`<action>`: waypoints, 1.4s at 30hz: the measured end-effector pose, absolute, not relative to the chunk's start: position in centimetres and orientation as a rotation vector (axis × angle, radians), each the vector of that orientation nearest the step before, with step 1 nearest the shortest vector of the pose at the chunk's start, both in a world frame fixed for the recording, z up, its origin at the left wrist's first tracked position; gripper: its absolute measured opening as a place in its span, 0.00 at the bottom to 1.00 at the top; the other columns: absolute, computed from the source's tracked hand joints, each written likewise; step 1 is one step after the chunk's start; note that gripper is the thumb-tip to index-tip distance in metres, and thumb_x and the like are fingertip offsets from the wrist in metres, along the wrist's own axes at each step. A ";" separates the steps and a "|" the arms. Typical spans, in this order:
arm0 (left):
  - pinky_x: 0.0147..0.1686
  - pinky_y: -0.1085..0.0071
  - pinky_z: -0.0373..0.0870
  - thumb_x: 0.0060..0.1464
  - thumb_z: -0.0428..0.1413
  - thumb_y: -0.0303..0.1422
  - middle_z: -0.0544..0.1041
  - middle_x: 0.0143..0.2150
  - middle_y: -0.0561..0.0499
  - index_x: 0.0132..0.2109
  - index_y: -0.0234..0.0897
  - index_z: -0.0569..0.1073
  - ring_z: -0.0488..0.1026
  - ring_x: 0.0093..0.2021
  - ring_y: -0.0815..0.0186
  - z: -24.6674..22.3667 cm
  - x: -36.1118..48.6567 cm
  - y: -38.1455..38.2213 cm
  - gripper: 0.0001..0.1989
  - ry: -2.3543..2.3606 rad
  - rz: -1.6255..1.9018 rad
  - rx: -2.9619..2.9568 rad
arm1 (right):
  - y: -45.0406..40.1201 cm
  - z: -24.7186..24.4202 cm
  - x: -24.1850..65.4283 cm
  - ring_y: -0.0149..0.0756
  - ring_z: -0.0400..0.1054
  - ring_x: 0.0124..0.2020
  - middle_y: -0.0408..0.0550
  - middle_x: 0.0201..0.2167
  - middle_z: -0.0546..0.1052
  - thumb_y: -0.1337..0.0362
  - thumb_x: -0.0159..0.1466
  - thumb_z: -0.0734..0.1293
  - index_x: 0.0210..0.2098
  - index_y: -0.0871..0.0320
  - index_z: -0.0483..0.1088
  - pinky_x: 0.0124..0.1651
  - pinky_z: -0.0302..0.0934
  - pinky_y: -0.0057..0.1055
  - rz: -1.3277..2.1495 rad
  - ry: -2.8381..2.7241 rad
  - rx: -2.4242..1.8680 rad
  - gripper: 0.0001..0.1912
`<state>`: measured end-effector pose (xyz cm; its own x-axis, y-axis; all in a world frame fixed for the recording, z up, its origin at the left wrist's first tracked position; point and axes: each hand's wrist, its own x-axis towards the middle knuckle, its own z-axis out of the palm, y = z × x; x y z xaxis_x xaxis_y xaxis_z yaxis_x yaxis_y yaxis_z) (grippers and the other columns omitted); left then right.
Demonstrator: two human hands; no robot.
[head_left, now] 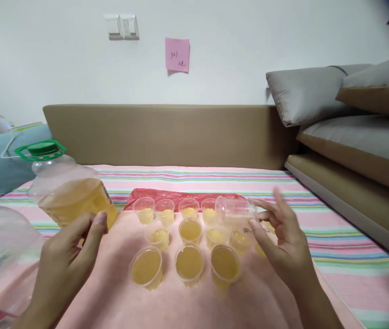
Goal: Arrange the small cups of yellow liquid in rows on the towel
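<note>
My right hand [281,242] holds a clear plastic cup [233,209] tipped on its side, pinched at its base end between thumb and fingers. This cup hangs over the right part of several clear cups of yellow liquid. Nearest me are a left cup [146,267], a middle cup [189,262] and a right cup [225,262], filled high. Farther back, cups such as the far-left cup [144,212] hold less. My left hand [69,258] is closed, thumb pressed on the curled index finger; what it holds, if anything, is hidden. Behind it stands a large bottle [67,192] of yellow liquid, its green cap on.
A red plastic sheet [177,195] lies behind the cups. Clear plastic [2,246] bulges at the left edge. Below is a pink cloth [167,310] on striped bedding [345,256]. A brown headboard [167,135] stands behind, and grey-brown cushions [318,91] are stacked right.
</note>
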<state>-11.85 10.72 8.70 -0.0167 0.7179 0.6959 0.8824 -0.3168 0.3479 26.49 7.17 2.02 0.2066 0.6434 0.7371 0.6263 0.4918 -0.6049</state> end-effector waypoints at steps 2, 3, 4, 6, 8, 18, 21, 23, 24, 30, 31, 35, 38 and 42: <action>0.24 0.76 0.64 0.62 0.52 0.40 0.69 0.20 0.59 0.26 0.41 0.69 0.69 0.22 0.69 7.1 -12.5 10.9 0.16 -1.726 -1.226 -2.085 | 7.1 1.9 26.6 0.43 0.74 0.47 0.51 0.52 0.77 0.59 0.73 0.68 0.66 0.47 0.72 0.56 0.71 0.46 0.015 -1.501 -1.210 0.22; 0.23 0.76 0.64 0.62 0.52 0.39 0.70 0.20 0.59 0.27 0.41 0.70 0.69 0.21 0.69 6.6 -12.7 10.9 0.15 -1.704 -1.231 -2.099 | 7.1 1.9 26.7 0.43 0.74 0.46 0.51 0.52 0.77 0.59 0.73 0.68 0.67 0.48 0.71 0.55 0.71 0.46 0.020 -1.494 -1.226 0.24; 0.23 0.76 0.64 0.61 0.53 0.39 0.70 0.20 0.60 0.27 0.41 0.71 0.70 0.21 0.69 6.2 -12.9 10.9 0.15 -1.691 -1.233 -2.090 | 7.1 1.8 26.8 0.43 0.75 0.46 0.51 0.53 0.77 0.59 0.73 0.69 0.70 0.48 0.68 0.54 0.72 0.46 0.028 -1.477 -1.230 0.27; 0.23 0.76 0.63 0.61 0.54 0.38 0.71 0.21 0.61 0.27 0.42 0.71 0.70 0.21 0.70 5.8 -13.1 10.7 0.14 -1.681 -1.252 -2.055 | 7.1 1.7 26.9 0.43 0.75 0.47 0.51 0.54 0.77 0.59 0.72 0.69 0.71 0.47 0.66 0.54 0.71 0.46 0.034 -1.477 -1.218 0.29; 0.23 0.77 0.63 0.62 0.54 0.38 0.72 0.22 0.62 0.28 0.43 0.71 0.69 0.21 0.71 5.7 -13.2 10.5 0.14 -1.684 -1.276 -2.019 | 7.1 1.7 26.9 0.43 0.74 0.48 0.50 0.54 0.77 0.59 0.73 0.69 0.67 0.46 0.71 0.56 0.70 0.46 0.018 -1.532 -1.211 0.23; 0.22 0.77 0.62 0.62 0.55 0.36 0.71 0.21 0.61 0.27 0.42 0.72 0.69 0.20 0.71 5.6 -12.4 10.4 0.14 -1.510 -1.284 -2.091 | 7.2 1.9 26.3 0.41 0.75 0.49 0.48 0.55 0.77 0.61 0.73 0.69 0.66 0.45 0.71 0.54 0.72 0.42 -0.042 -1.667 -1.184 0.22; 0.23 0.77 0.62 0.63 0.54 0.35 0.72 0.21 0.61 0.27 0.42 0.72 0.68 0.20 0.72 5.6 -12.3 10.1 0.14 -1.510 -1.257 -2.100 | 7.2 1.6 26.2 0.44 0.74 0.53 0.48 0.57 0.76 0.62 0.73 0.69 0.66 0.42 0.70 0.55 0.71 0.44 -0.036 -1.680 -1.153 0.23; 0.24 0.77 0.63 0.63 0.54 0.35 0.72 0.22 0.60 0.28 0.41 0.72 0.68 0.20 0.72 5.6 -12.3 10.1 0.14 -1.529 -1.252 -2.101 | 7.2 1.4 26.2 0.44 0.74 0.51 0.49 0.57 0.76 0.62 0.73 0.69 0.73 0.41 0.61 0.56 0.71 0.47 -0.005 -1.628 -1.123 0.31; 0.24 0.77 0.63 0.63 0.55 0.35 0.72 0.22 0.60 0.28 0.41 0.72 0.69 0.21 0.72 5.5 -12.4 10.0 0.13 -1.536 -1.251 -2.106 | 7.2 1.4 26.2 0.43 0.75 0.49 0.49 0.56 0.76 0.63 0.73 0.69 0.75 0.41 0.58 0.55 0.71 0.48 0.009 -1.609 -1.126 0.34; 0.26 0.76 0.64 0.64 0.55 0.36 0.74 0.24 0.59 0.29 0.41 0.73 0.71 0.24 0.70 5.3 -12.8 10.2 0.14 -1.526 -1.267 -2.118 | 7.2 1.9 26.1 0.45 0.72 0.55 0.49 0.56 0.75 0.64 0.73 0.68 0.65 0.44 0.72 0.55 0.69 0.44 -0.072 -1.701 -1.107 0.22; 0.26 0.76 0.64 0.64 0.55 0.36 0.74 0.24 0.59 0.29 0.41 0.73 0.71 0.24 0.70 5.3 -12.8 10.2 0.14 -1.532 -1.274 -2.112 | 7.2 1.9 26.0 0.45 0.72 0.55 0.49 0.56 0.75 0.64 0.73 0.69 0.65 0.43 0.72 0.56 0.69 0.44 -0.073 -1.696 -1.098 0.22; 0.25 0.76 0.64 0.63 0.55 0.37 0.74 0.23 0.58 0.28 0.41 0.73 0.71 0.24 0.70 5.4 -12.7 10.1 0.14 -1.560 -1.296 -2.082 | 7.3 1.4 25.9 0.44 0.73 0.52 0.49 0.58 0.74 0.64 0.73 0.69 0.72 0.38 0.63 0.56 0.68 0.48 -0.021 -1.643 -1.109 0.31; 0.25 0.76 0.64 0.62 0.55 0.36 0.74 0.23 0.58 0.27 0.41 0.73 0.71 0.23 0.70 5.4 -12.7 10.0 0.14 -1.560 -1.292 -2.091 | 7.4 1.1 25.8 0.42 0.73 0.49 0.49 0.57 0.75 0.65 0.73 0.68 0.79 0.35 0.36 0.56 0.69 0.51 0.061 -1.590 -1.062 0.48; 0.24 0.76 0.64 0.62 0.55 0.36 0.74 0.22 0.58 0.27 0.41 0.73 0.70 0.23 0.70 5.5 -12.7 10.0 0.14 -1.541 -1.317 -2.072 | 7.4 1.3 25.9 0.43 0.72 0.53 0.47 0.57 0.75 0.64 0.74 0.68 0.70 0.37 0.66 0.56 0.68 0.46 -0.049 -1.661 -1.130 0.27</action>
<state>-12.67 9.96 5.49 0.0363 0.6393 0.7681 0.8583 -0.4136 0.3038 25.93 7.40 1.31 0.0254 0.6404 0.7676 0.6843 0.5486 -0.4803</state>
